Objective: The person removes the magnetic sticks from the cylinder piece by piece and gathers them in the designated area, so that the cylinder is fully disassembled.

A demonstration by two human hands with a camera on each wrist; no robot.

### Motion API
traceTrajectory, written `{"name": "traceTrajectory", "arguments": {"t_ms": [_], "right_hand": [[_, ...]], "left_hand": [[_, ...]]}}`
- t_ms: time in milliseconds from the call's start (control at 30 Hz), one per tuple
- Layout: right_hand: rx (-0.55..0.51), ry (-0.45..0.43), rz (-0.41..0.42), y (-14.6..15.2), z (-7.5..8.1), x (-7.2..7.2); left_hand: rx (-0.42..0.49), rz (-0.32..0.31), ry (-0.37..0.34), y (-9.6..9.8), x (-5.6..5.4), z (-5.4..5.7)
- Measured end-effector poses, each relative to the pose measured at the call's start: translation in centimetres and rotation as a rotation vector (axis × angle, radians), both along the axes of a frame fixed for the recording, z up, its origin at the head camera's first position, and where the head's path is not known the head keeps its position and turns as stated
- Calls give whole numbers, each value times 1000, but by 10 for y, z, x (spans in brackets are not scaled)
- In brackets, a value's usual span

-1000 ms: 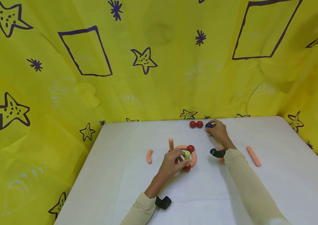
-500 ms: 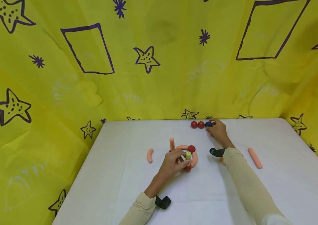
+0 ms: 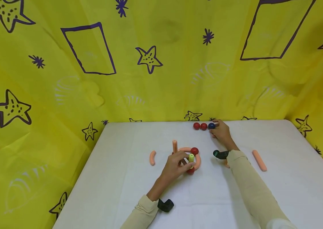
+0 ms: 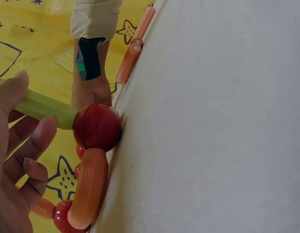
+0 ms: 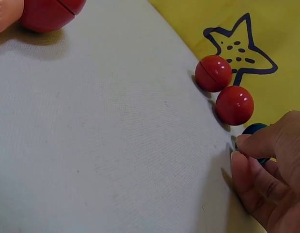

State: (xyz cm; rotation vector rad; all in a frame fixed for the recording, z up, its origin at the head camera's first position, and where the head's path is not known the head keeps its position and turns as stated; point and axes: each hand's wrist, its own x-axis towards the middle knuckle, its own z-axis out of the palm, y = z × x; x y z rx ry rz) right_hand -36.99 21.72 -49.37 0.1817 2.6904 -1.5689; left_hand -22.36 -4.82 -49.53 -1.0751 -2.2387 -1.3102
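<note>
My left hand (image 3: 174, 166) grips an upright yellow-green ribbed rod (image 4: 45, 107), whose lower end meets a red ball (image 4: 99, 127). That ball belongs to a ring of curved orange pieces (image 4: 89, 187) and red balls on the white table. An orange rod (image 3: 175, 146) stands upright on the ring's far left side. At the table's back edge my right hand (image 3: 222, 133) holds a small blue ball (image 3: 211, 126) between thumb and fingers, which partly hide it in the right wrist view. Two red balls (image 5: 234, 106) sit in a row just left of the blue one.
A loose curved orange piece (image 3: 152, 158) lies left of the ring. To the right lies a straight orange rod (image 3: 259, 160), and another orange piece (image 3: 226, 163) is mostly hidden under the right forearm. Yellow patterned cloth (image 3: 161, 89) rises behind the white table (image 3: 115, 190).
My right hand has brought the blue ball down into line beside the two red balls, and its fingers have shifted slightly back. The left hand keeps its hold on the rod.
</note>
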Motion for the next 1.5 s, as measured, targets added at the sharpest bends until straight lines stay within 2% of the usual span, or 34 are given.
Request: {"name": "traceTrajectory", "arguments": {"t_ms": [467, 700, 867, 1100, 1200, 1300, 1500], "right_hand": [[30, -39, 2, 4, 8, 1], [60, -81, 15, 5, 11, 2], [160, -102, 25, 7, 24, 8], [186, -15, 62, 7, 57, 28], [202, 30, 112, 3, 71, 41], [211, 104, 206, -2, 83, 56], [217, 261, 500, -19, 97, 89]], "left_hand": [[-9, 16, -41, 0, -1, 3], [-11, 9, -19, 0, -1, 0], [-14, 6, -21, -2, 0, -1], [20, -25, -49, -3, 2, -2], [22, -33, -38, -3, 2, -1], [16, -36, -39, -4, 1, -1], [-14, -49, -47, -8, -1, 1]]}}
